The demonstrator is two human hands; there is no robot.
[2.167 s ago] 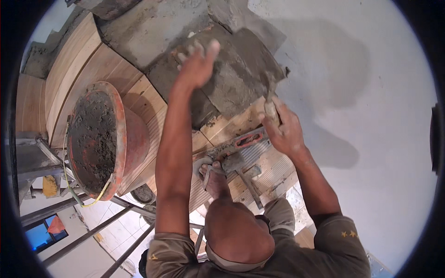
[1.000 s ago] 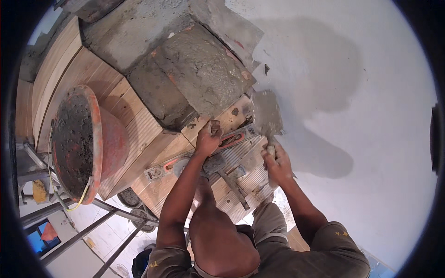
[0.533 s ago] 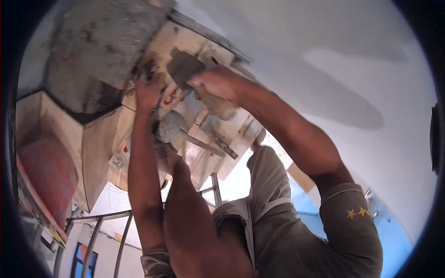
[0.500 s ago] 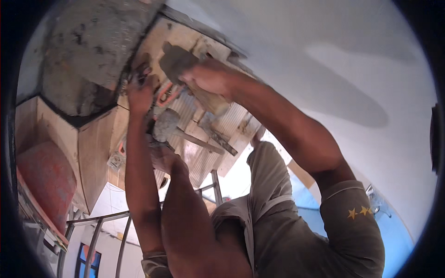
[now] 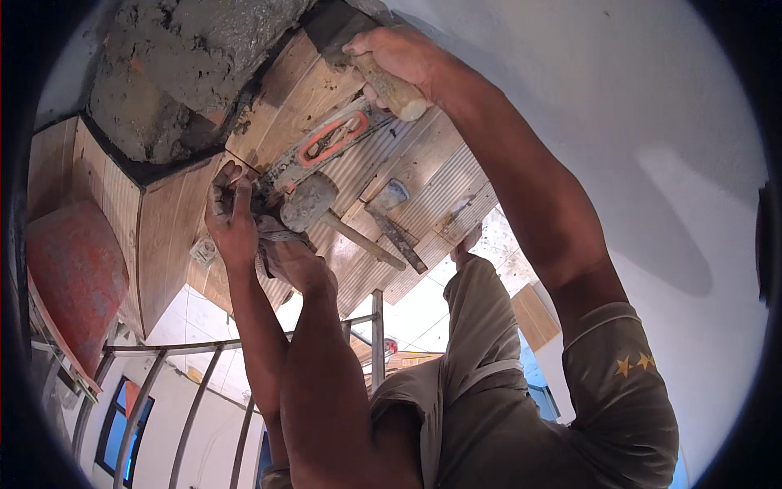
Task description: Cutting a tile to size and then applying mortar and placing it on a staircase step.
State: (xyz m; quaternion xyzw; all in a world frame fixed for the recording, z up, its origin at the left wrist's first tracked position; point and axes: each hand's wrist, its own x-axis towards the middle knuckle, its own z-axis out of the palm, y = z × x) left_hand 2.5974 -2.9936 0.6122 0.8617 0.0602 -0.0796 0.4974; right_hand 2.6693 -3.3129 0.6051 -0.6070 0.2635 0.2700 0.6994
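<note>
My right hand [image 5: 397, 61] is wrapped round the pale wooden handle of a trowel [image 5: 405, 98]. The trowel's mortar-coated blade lies by the far wall, at the corner of the wood-look tiles. My left hand [image 5: 231, 213], smeared with mortar, has its fingers curled at the tile edge beside my foot; what they hold, if anything, is hidden. Between my hands lies a long grey tool with an orange-rimmed oval grip [image 5: 334, 138]. Closer to me are a mallet [image 5: 308, 200] with a grey head and wooden handle, and a narrow mortar-crusted bar [image 5: 397, 242].
Wet grey mortar [image 5: 175, 69] covers the step at the far left, above tiled risers. A white wall [image 5: 586, 98] rises on the right. A reddish tub [image 5: 77, 265] stands at the left, near a metal railing [image 5: 195, 407] that runs below the tiled steps [image 5: 440, 175].
My right hand has carried the trowel farther away, up toward the wall corner. The left hand has come back nearer to my foot. The view has shifted a little.
</note>
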